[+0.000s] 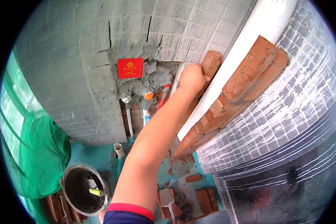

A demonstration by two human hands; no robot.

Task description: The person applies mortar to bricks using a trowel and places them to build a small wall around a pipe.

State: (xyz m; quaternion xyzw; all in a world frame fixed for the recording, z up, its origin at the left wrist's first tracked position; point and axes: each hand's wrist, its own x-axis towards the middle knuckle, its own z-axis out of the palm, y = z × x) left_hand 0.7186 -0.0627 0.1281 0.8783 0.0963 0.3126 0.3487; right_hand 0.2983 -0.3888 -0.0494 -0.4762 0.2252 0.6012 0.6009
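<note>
My left arm reaches up from the lower edge. At the wall, my left hand (pixel 192 77) is closed against a red brick (pixel 212 62), its thumb lying across the brick's face. That brick stands at the top of a narrow brick stack between the tiled wall and a thick white pipe (pixel 212 95); my hand and forearm hide part of the stack. On the pipe's other side rises a column of mortared bricks (pixel 246 76). A trowel (pixel 167 198) with a mortar-coated blade shows low in the picture, its handle running off the edge. My right hand is out of view.
Wet mortar (pixel 156 76) surrounds a red square plate (pixel 130 68), a capped fitting (pixel 126 99) and an orange plug (pixel 149 96). A mortar bucket (pixel 65 183) holds a yellow-green-handled tool (pixel 96 192). Loose bricks (pixel 204 200) lie below, and green netting (pixel 43 156) hangs left.
</note>
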